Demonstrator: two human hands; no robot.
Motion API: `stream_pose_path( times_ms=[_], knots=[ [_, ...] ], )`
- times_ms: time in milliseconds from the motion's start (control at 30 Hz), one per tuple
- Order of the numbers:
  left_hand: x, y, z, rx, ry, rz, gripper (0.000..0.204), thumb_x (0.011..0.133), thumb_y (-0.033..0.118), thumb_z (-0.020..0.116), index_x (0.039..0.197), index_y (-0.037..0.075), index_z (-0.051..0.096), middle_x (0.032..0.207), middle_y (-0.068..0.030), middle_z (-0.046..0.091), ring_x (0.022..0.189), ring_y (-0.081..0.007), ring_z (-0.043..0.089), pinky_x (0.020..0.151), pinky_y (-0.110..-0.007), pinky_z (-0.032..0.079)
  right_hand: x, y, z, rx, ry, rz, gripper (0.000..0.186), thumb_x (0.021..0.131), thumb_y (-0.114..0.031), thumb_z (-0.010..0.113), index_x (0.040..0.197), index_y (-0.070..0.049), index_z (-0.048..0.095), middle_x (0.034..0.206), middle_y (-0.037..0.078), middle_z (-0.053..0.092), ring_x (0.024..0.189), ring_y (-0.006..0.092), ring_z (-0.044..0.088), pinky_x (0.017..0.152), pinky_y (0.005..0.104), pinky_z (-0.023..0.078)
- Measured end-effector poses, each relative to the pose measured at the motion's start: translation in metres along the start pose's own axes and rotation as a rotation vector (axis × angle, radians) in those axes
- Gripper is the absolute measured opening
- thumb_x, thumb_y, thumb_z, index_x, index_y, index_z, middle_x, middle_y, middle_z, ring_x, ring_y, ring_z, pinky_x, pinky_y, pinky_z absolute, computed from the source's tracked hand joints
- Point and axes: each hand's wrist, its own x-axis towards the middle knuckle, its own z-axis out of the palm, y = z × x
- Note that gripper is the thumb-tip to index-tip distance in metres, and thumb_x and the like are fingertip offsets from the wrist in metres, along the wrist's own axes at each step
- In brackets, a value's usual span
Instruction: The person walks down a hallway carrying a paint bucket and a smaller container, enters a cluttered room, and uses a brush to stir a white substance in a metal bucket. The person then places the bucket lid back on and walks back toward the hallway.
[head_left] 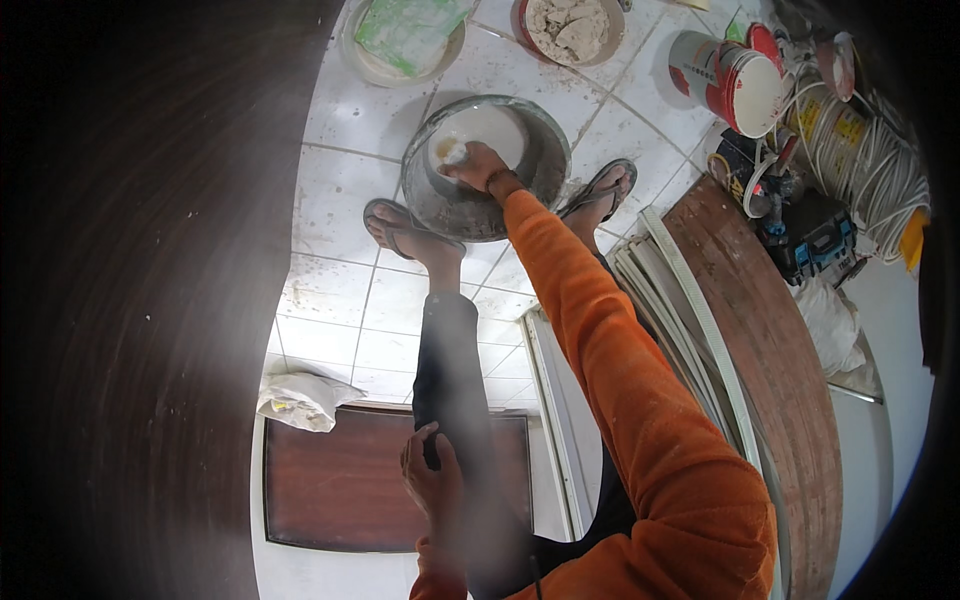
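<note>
The metal basin (487,170) of white paste sat on the tiled floor (335,190) between 2 sandalled feet. The right hand (478,165) reached into it, fingers closed on a white lump (450,152). The left hand (432,478) gripped the left knee.

Orange long sleeves (640,400) w/ pale dust specks, dark trousers (450,370), grey flip-flops (400,225), hands bare.

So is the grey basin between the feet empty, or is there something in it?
Not empty. The grey basin holds pale white paste across its bottom, and the right hand reaches into it, touching a lump of the paste.
</note>
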Motion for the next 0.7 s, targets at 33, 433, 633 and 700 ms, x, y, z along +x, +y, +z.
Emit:
stream_pose_path(
  times_ms=[33,433,633,700],
  knots=[
    [0.0,0.0,0.0,-0.002,0.001,-0.001,0.019,0.086,0.017,0.059,0.101,0.008,0.067,0.102,-0.0089,0.068,0.102,-0.0307,0.059,0.09,-0.043,0.046,0.001,-0.004,-0.001,-0.036,-0.046,0.073,0.065,0.087,-0.052,0.056,0.118,0.005,0.057,0.121,0.025,0.058,0.116,0.0385,0.054,0.099,0.0426,0.042],
    [-0.001,-0.005,-0.001,-0.005,0.0,0.005,0.019,0.086,0.018,0.059,0.101,0.008,0.066,0.103,-0.009,0.067,0.103,-0.0302,0.059,0.091,-0.043,0.046,-0.002,0.005,-0.011,0.053,-0.193,0.135,0.067,0.085,-0.054,0.058,0.117,0.006,0.055,0.119,0.026,0.058,0.115,0.0385,0.055,0.099,0.0416,0.043],
    [0.002,-0.004,-0.002,0.001,-0.009,-0.017,0.02,0.086,0.018,0.059,0.101,0.008,0.066,0.104,-0.009,0.067,0.104,-0.0303,0.059,0.091,-0.043,0.046,-0.003,-0.007,-0.014,0.037,-0.194,0.134,0.067,0.085,-0.053,0.058,0.117,0.006,0.055,0.121,0.026,0.057,0.116,0.0386,0.054,0.099,0.0414,0.042],
    [0.003,-0.003,-0.003,0.004,-0.006,-0.024,0.02,0.086,0.018,0.059,0.101,0.008,0.066,0.104,-0.0088,0.067,0.104,-0.0302,0.059,0.091,-0.043,0.046,-0.004,-0.011,-0.014,0.081,-0.182,0.133,0.067,0.086,-0.054,0.057,0.117,0.005,0.055,0.122,0.027,0.056,0.116,0.0387,0.054,0.099,0.0416,0.042]
  ],
)
